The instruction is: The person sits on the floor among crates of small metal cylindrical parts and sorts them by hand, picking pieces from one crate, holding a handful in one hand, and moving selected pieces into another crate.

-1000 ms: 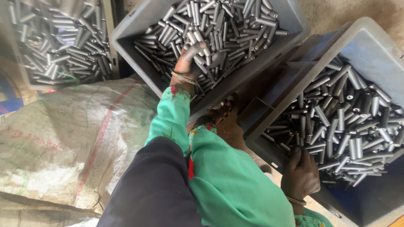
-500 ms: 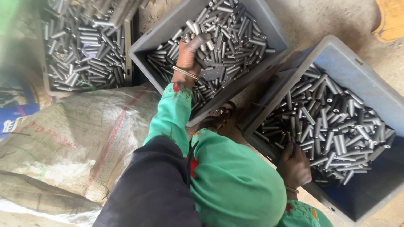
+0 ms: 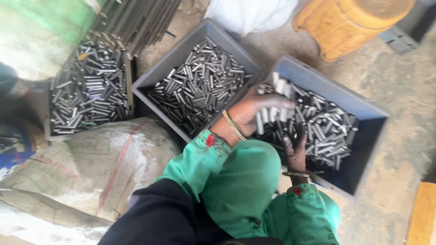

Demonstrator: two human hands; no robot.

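Since the earlier picture we have swung our left hand (image 3: 254, 111) out of the middle crate (image 3: 156, 78) and across to the right crate (image 3: 359, 109), where it now hovers over the near corner, closed on a fistful of short metal pins (image 3: 271, 113) (they blur, so we cannot count them). Our right hand (image 3: 295, 147) has stayed low in that same right crate, fingers down among the loose pins; we cannot tell whether it grips any or only rests on them. The 2 hands are near each other but not touching.

We see 3 containers of pins. The middle crate is grey and holds a deep heap of dark pins (image 3: 200, 88) lying every way. The right crate is grey-blue, with its pins (image 3: 327, 127) gathered toward the middle and a bare patch at the near right corner. A flatter tray (image 3: 129, 90) at the left is packed with pins too.

A woven sack (image 3: 91, 168) lies beside our knee, a bundle of long rods (image 3: 136, 22) leans above the tray, and a yellow drum (image 3: 349, 22) stands on the concrete beyond the right crate.
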